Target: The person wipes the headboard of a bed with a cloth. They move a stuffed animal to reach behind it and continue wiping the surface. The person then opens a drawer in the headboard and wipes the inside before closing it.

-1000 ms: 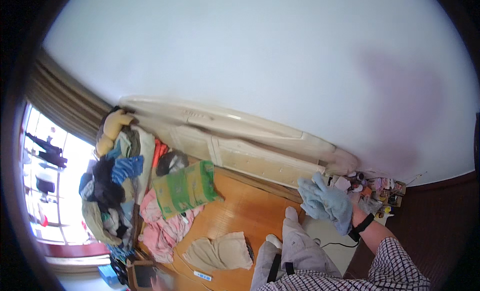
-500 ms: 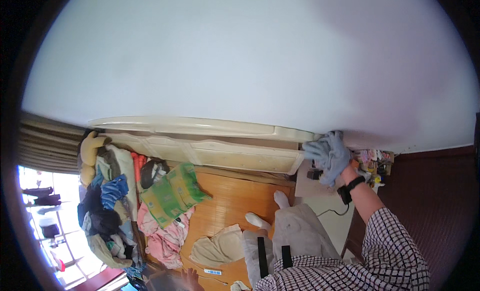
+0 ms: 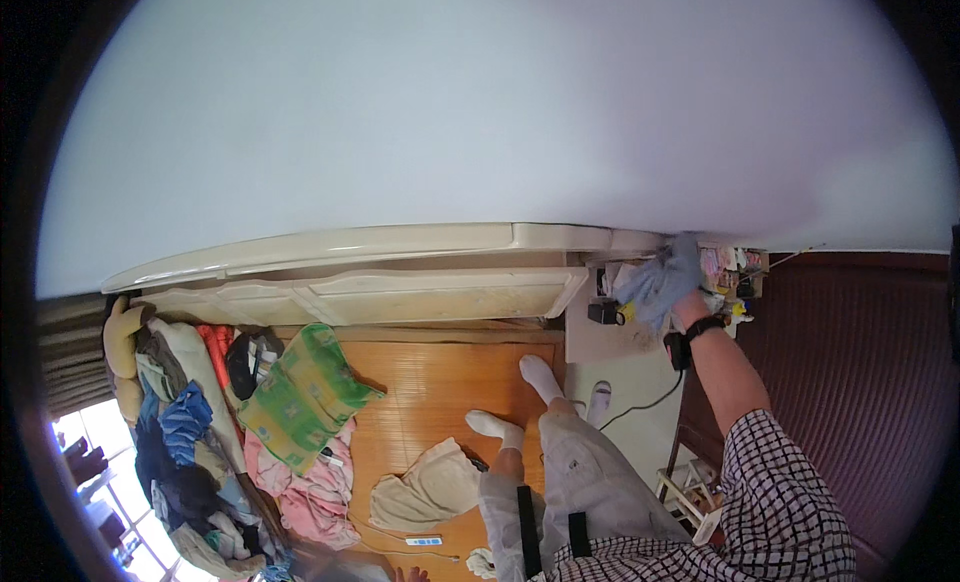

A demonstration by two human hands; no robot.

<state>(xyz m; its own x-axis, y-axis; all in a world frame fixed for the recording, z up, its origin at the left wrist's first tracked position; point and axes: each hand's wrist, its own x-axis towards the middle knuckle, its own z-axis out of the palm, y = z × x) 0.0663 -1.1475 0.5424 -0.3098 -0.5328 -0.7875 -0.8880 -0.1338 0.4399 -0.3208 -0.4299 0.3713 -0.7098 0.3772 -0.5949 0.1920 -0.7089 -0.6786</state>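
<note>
My right hand (image 3: 689,308) reaches out to the right end of the cream headboard (image 3: 420,244), by the wall. It grips a blue-grey cloth (image 3: 660,285), whose folds hide most of the fingers. The cloth is up against the headboard's end, and a loose part of it hangs to the left. A black band with a small device and a cable (image 3: 640,407) is on my right wrist. Only the fingertips of my left hand (image 3: 411,575) show at the lower edge. They look apart, with nothing seen in them.
Piled clothes (image 3: 190,452) and a green patterned pillow (image 3: 310,397) lie at the left. A beige cloth (image 3: 428,482) and a white power strip (image 3: 423,541) are on the wooden bed boards (image 3: 430,382). A cabinet (image 3: 610,347) with small items stands right, by a dark red curtain (image 3: 850,382).
My right hand and the cloth have shifted slightly up along the headboard's end. My view has turned, so the bed and clothes sit further left. My left hand has dropped mostly out of view.
</note>
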